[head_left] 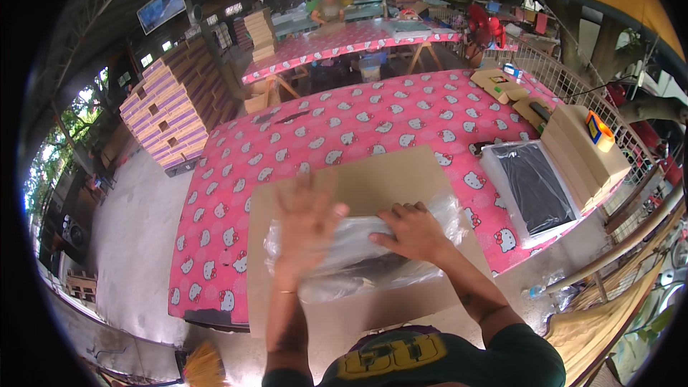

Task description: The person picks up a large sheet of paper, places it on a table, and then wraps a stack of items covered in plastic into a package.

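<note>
While you lean over the near part of the pink table (236,193), your left hand (309,215) is spread with fingers wide; it is blurred, so I cannot tell if it touches the plastic. Your right hand (416,233) lies on the clear plastic wrap (351,244), its thumb apart from slightly bent fingers; whether they pinch the film, I cannot tell. This wrap, with something dark inside, lies on a brown cardboard sheet (387,172) just before you. To the right are a black wrapped panel (534,186) and a long carton (584,147), with an orange tape roll (602,137) on it.
</note>
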`<action>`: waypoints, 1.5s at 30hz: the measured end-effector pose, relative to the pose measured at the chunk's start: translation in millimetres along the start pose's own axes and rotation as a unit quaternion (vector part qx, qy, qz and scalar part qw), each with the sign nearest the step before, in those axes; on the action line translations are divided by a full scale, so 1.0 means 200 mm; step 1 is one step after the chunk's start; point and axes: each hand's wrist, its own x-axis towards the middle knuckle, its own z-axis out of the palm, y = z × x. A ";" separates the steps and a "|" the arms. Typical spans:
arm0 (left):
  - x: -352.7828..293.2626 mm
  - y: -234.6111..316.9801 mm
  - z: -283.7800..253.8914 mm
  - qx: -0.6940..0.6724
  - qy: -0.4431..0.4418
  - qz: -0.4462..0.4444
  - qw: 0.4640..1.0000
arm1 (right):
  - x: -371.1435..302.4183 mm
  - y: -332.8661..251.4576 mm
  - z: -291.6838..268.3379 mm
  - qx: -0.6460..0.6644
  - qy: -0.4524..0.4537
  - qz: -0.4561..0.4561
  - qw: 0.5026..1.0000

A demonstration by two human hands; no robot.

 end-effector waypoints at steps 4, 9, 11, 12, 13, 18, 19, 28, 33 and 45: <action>-0.06 0.07 0.24 -0.042 -0.206 -0.085 0.974 | 0.01 0.01 0.02 -0.005 0.004 0.006 1.000; 0.11 -0.03 -0.12 -0.013 -0.067 -0.050 0.996 | -0.01 0.01 0.01 -0.010 0.009 0.005 1.000; 0.17 0.04 -0.33 0.007 0.026 -0.051 0.998 | -0.03 0.03 0.01 -0.009 0.013 0.009 1.000; 0.16 0.04 -0.32 0.031 0.014 -0.053 0.998 | -0.02 0.03 0.01 -0.006 0.015 0.005 1.000; 0.14 0.03 -0.28 0.055 0.001 -0.053 0.997 | -0.02 0.03 0.01 -0.002 0.018 0.006 1.000; -0.04 -0.01 0.16 -0.012 -0.261 -0.112 0.959 | -0.01 -0.01 -0.01 0.019 -0.003 0.002 1.000; -0.07 -0.03 0.18 0.004 -0.224 -0.090 0.970 | -0.02 -0.03 -0.01 0.021 -0.009 0.005 1.000; -0.01 0.02 -0.03 0.019 0.006 -0.012 1.000 | -0.06 -0.02 -0.03 0.005 0.014 -0.002 1.000; -0.09 0.06 0.15 -0.017 -0.165 -0.039 0.985 | -0.06 -0.05 -0.01 0.007 -0.011 -0.009 1.000; -0.06 0.06 0.23 0.012 -0.210 -0.013 0.978 | -0.02 -0.05 -0.01 -0.022 -0.041 0.006 0.999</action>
